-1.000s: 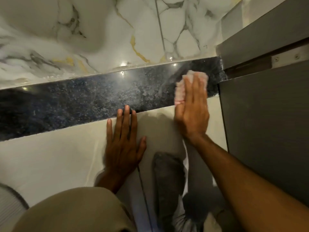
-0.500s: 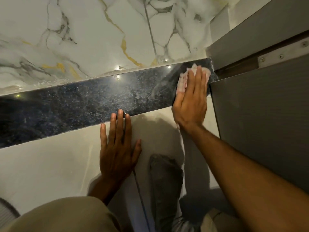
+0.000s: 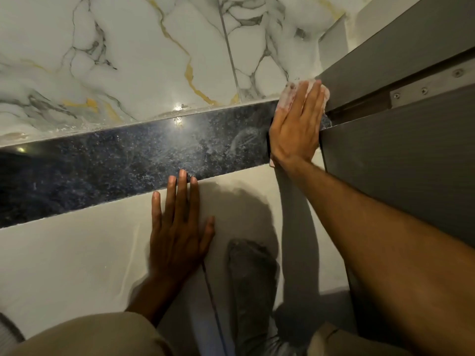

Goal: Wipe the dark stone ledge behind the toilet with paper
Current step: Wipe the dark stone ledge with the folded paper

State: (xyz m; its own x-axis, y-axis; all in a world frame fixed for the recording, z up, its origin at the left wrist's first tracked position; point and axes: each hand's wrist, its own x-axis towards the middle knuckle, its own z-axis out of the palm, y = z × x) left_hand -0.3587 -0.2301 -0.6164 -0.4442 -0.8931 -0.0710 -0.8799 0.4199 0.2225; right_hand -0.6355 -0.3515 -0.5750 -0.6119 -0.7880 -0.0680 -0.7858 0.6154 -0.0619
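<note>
The dark speckled stone ledge [image 3: 123, 165] runs across the view, tilted up to the right, with pale smears on its surface. My right hand [image 3: 295, 127] lies flat on the ledge's far right end, pressing a wad of pinkish-white paper [image 3: 289, 95] into the corner where the ledge meets the marble wall and the grey cabinet. Only the paper's edges show past my fingers. My left hand [image 3: 180, 224] rests flat with fingers spread on the cream wall below the ledge, its fingertips touching the ledge's front edge.
White marble wall tiles [image 3: 144, 60] with grey and gold veins rise behind the ledge. A grey cabinet [image 3: 401, 155] with a metal hinge strip [image 3: 431, 88] bounds the ledge on the right. My leg and shoe [image 3: 252, 278] stand on the floor below.
My right hand has slid the paper up and to the right along the ledge, into the corner by the cabinet. My left hand has stayed flat on the cream wall.
</note>
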